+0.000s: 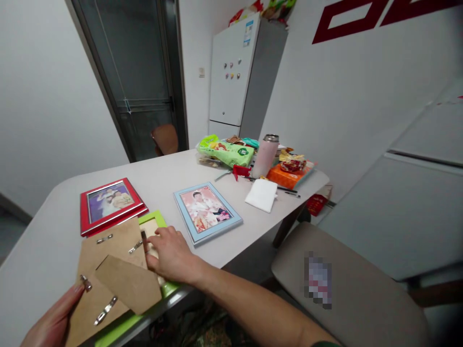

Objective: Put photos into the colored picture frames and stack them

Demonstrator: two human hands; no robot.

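A brown frame backing board with metal clips and a fold-out stand lies tilted over a green picture frame at the table's near edge. My left hand holds the board's lower left corner, thumb on a clip. My right hand rests on the green frame beside the board's right edge, fingers curled against it. A red framed photo lies just behind the board. A blue framed photo lies to the right of my right hand.
The white table also carries a folded white napkin, a pink flask, a green snack bag, an orange box and pens. A grey chair stands at the right. A fridge stands behind.
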